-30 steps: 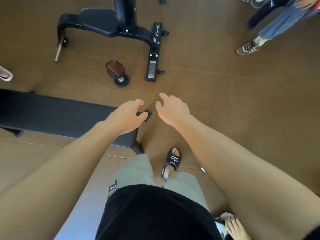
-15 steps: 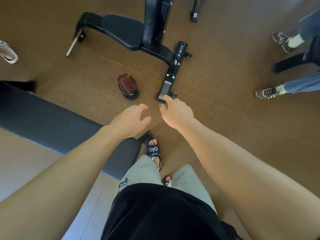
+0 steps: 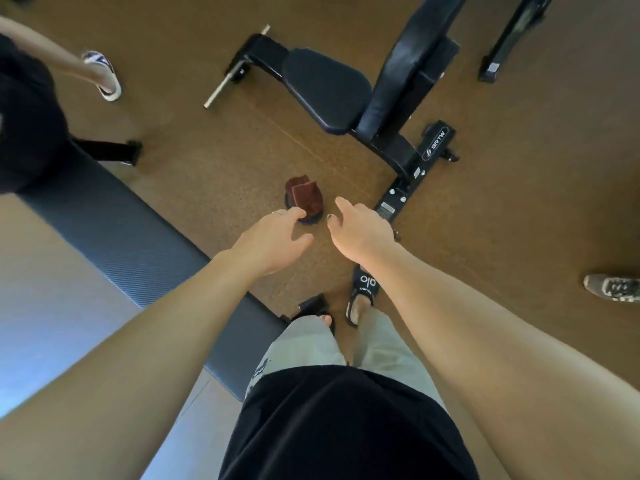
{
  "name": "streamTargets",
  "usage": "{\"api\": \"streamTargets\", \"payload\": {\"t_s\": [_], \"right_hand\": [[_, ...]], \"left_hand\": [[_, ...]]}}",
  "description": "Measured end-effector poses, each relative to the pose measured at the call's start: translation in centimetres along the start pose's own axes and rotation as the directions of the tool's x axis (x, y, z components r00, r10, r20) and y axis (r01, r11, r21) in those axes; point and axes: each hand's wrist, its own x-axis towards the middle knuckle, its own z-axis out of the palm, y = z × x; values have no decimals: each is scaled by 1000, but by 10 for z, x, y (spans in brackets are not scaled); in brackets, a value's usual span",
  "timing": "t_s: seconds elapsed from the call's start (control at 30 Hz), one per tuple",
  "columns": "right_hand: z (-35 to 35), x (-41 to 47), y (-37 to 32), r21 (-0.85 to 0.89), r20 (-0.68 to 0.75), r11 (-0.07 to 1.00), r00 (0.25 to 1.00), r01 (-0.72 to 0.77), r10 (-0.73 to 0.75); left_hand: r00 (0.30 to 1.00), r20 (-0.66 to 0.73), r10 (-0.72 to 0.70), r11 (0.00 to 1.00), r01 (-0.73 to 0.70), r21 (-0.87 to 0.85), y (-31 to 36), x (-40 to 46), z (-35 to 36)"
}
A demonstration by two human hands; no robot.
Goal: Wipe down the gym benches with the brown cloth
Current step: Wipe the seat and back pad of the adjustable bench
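Fetch step, no wiping yet: both hands, left [image 3: 270, 242] and right [image 3: 360, 230], empty with fingers loosely spread, reach toward the cloth [image 3: 304, 197] on a black disc on the floor between the benches; next move likely needs a downward pinch.

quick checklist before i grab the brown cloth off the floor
1. Brown cloth in view, draped on a small dark object on the floor: ok.
2. Left hand free, fingers relaxed: ok.
3. Right hand free: ok.
4. Hand touching the cloth: not ok, both short of it.
5. Path to the cloth unblocked: ok.
6. Flat bench and adjustable bench within reach afterwards: cannot tell.
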Motion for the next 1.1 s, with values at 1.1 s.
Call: {"api": "streamTargets", "payload": {"t_s": [1.1], "right_hand": [[117,384,-58,378,230,779,866,-499,443]], "left_hand": [[912,405,60,982,-126,140,-184,405,-48]]}}
